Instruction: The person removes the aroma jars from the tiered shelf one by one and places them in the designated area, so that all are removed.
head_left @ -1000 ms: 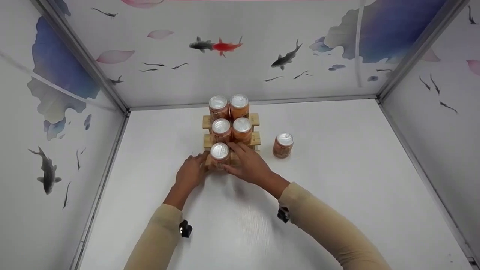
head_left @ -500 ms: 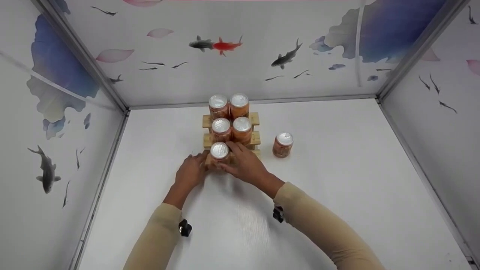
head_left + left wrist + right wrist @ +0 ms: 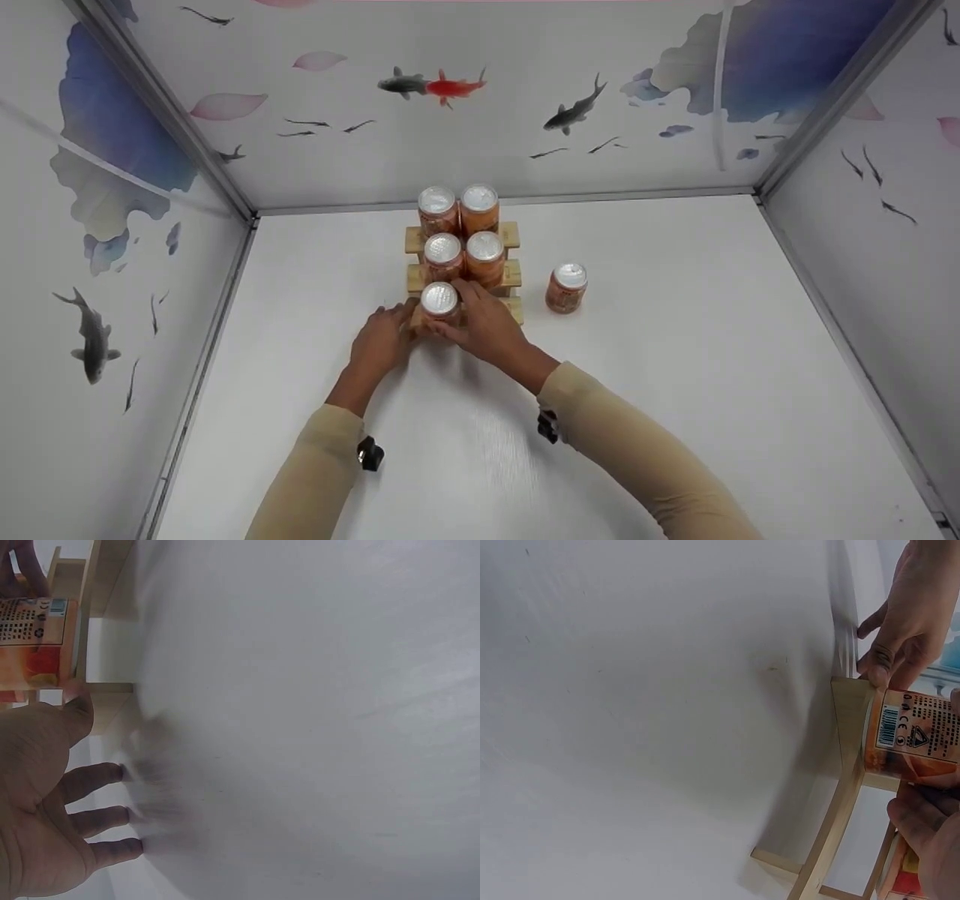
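Observation:
A three-step wooden rack (image 3: 512,277) bears two orange-labelled cans with silver lids on each of its upper steps, among them a middle-step can (image 3: 485,250). One more can (image 3: 439,300) stands at the left of the lowest step. My right hand (image 3: 489,324) grips that can from its right side, thumb in front and fingers behind, as the right wrist view partly shows. At the lowest step's left end, my left hand (image 3: 381,341) holds the wood; its thumb (image 3: 79,709) touches the rack beside the can's base, and the other fingers reach down toward the table.
A single can (image 3: 566,289) stands upright on the white table (image 3: 675,322), to the right of the rack. Behind the rack rises a white wall (image 3: 495,150) printed with fish, and side walls enclose the table left and right.
My right hand and forearm have shifted slightly left, the hand closing further round the lowest can. The left hand stays at the rack's end, and the cans keep their places.

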A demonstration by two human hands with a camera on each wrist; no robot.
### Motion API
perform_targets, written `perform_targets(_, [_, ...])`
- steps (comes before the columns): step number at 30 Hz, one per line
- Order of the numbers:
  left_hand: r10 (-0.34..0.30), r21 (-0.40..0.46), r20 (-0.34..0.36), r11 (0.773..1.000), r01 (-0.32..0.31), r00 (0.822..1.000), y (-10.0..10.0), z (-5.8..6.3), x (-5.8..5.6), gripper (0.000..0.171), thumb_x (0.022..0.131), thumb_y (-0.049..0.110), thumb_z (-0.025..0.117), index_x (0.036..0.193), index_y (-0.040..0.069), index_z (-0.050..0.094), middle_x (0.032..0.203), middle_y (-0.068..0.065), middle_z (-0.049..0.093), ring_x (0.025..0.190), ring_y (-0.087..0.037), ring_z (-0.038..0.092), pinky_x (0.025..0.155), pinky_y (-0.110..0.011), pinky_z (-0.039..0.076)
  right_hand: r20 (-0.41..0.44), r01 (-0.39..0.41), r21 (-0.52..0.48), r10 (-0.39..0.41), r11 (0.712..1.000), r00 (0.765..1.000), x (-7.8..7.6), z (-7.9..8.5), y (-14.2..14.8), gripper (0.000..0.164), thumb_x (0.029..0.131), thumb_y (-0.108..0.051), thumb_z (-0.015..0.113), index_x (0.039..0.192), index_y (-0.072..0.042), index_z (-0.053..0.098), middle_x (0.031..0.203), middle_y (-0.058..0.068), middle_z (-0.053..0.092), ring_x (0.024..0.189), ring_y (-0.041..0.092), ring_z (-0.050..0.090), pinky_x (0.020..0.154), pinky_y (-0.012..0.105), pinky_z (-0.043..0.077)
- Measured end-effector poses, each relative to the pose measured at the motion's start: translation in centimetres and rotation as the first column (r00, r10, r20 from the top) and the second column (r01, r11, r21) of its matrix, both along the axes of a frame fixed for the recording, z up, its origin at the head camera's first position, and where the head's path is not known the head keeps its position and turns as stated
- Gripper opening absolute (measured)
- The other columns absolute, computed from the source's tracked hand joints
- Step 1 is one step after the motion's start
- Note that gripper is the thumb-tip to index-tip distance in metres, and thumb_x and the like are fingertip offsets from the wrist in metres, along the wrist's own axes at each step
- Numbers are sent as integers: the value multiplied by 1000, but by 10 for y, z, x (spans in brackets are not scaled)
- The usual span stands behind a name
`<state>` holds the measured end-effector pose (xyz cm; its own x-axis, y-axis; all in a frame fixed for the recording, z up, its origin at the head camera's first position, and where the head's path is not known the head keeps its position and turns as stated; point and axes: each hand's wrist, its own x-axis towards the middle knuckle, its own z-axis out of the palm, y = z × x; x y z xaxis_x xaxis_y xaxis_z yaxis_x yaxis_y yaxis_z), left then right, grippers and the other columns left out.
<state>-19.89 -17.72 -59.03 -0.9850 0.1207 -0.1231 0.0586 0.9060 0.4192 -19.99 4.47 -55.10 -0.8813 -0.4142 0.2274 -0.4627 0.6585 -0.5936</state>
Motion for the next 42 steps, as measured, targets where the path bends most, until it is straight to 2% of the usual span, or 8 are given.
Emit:
perform_targets(16, [10,21,-5,1000,-10,1000,-1,-3,0,51,112,19,66,162,20,56,160,-19,63,151,-53,54,119,-69,51,16,-22,-44,23,999,1000,-2,-3,-2,74,98,-38,88,151,-1,52,141,16,67,128,30,70,109,53,61])
perform_targets(25, [5,0,-24,1000,-5,1000,1,-1,1,52,112,21,66,163,21,55,158,-20,64,150,-56,54,116,-70,52,-9,-35,-45,35,998,999,-3,-2,3,73,98,-37,88,150,1,53,140,19,67,129,31,69,111,52,61])
perform_targets(32, [6,24,-14,1000,-5,1000,1,-3,2,55,112,23,68,164,19,54,160,-21,62,150,-55,53,119,-69,51,-46,-31,-34,30,999,999,-2,2,13,71,97,-38,88,145,1,55,134,20,69,122,33,72,106,53,63])
perform_targets(42, [-2,-12,-11,1000,2,1000,1,-2,1,57,111,24,68,165,21,52,160,-19,63,150,-55,54,120,-67,51,-90,-27,-60,21,998,996,-5,7,36,72,93,-38,92,145,-2,56,134,18,72,117,33,75,98,55,64])
